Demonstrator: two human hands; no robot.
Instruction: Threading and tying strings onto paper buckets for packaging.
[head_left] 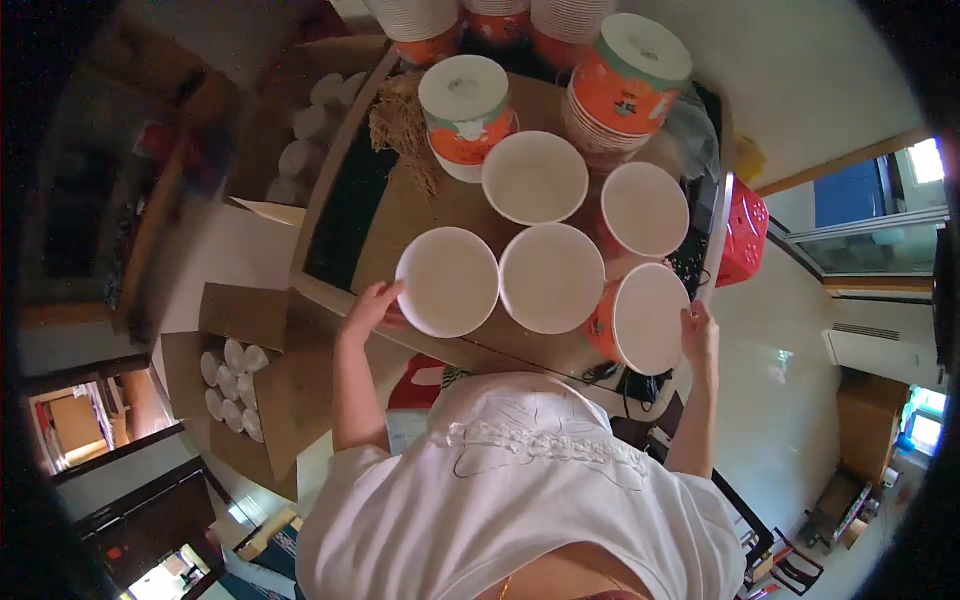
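Observation:
My left hand (375, 306) grips the outer side of a white-lined paper bucket (447, 282) at the front left of the table, its fingers partly hidden behind the wall. At the front right, my right hand (699, 332) holds the rim of another paper bucket (652, 318), which is tilted and shows an orange printed outside. Between them an open paper bucket (552, 278) stands close against the left one. Behind are two more open paper buckets, one in the middle (535, 178) and one at the right (645, 210). The insides I can see hold nothing.
Upside-down bucket stacks stand behind, one short (464, 90) and one tall (640, 60), with more stacks at the far edge. Tangled brown fibre (402, 125) lies at the table's left. A cardboard box (285, 415) of white rolled stacks sits at lower left; a red basket (742, 235) is right.

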